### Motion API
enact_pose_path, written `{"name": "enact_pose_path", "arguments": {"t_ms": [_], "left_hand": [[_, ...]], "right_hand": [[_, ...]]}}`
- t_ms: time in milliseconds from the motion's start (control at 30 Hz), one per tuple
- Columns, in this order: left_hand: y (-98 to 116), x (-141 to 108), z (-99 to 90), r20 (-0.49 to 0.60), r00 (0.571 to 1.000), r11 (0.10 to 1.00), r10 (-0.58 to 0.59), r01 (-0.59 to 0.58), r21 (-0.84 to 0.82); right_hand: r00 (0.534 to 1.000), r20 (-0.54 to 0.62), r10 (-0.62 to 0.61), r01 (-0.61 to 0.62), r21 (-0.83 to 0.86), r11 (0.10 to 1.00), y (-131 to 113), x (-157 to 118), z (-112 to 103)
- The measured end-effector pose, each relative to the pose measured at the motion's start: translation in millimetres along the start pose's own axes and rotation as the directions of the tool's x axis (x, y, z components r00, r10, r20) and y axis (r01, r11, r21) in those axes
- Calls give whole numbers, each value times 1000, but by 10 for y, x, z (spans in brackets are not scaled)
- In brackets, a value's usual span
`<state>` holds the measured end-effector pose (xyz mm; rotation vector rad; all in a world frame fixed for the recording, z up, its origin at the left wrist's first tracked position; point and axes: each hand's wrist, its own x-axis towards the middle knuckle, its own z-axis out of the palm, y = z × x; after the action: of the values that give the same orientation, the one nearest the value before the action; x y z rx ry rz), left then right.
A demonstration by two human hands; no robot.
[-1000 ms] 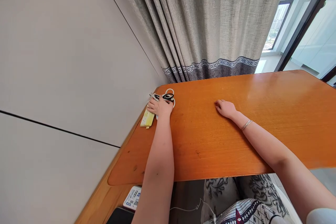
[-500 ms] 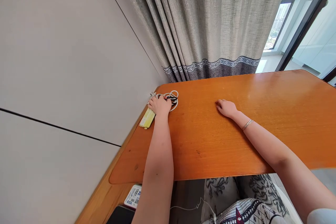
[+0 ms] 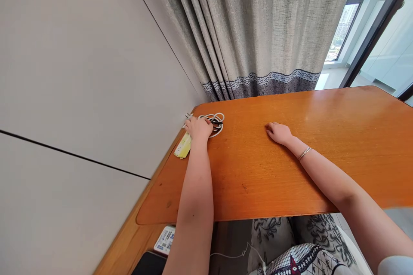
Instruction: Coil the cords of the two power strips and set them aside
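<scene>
We are at the grasping step: our left hand point(image 3: 199, 128) lies over a small bundle of coiled cables point(image 3: 215, 121) at the far left corner of the table point(image 3: 290, 172), close to the wall point(image 3: 80, 73). The fingers curl down onto the coil and seem to pinch its dark strand, though we cannot tell whether the grip is closed (the knuckles hide the tips). White loops fan out to the right of the hand, thin, rounded, limp, likely to sag and snag once raised. Just beside the wrist, on the table's edge, lies a flat yellow packet point(image 3: 182, 146). Our right hand point(image 3: 278, 132) rests palm down, fingers loosely spread, holding nothing, well apart from the cables. The tabletop is glossy orange wood with fine grain; next we judge a firm gathering pinch is needed.
</scene>
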<state>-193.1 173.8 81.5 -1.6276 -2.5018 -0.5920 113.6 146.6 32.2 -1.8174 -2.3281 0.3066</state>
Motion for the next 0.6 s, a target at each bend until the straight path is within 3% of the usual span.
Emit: {"name": "enact_pose_path", "arguments": {"t_ms": [233, 400, 500, 600], "left_hand": [[184, -56, -70, 35, 990, 989, 135, -133, -69], [368, -159, -155, 80, 982, 956, 170, -145, -255], [487, -238, -222, 68, 974, 902, 216, -173, -395], [617, -340, -278, 54, 958, 785, 282, -197, -588]], "right_hand": [[1000, -17, -13, 14, 85, 996, 39, 13, 21], [995, -91, -40, 62, 264, 962, 36, 35, 39], [985, -171, -25, 94, 412, 906, -18, 65, 50], [974, -227, -6, 131, 541, 831, -110, 91, 54]]}}
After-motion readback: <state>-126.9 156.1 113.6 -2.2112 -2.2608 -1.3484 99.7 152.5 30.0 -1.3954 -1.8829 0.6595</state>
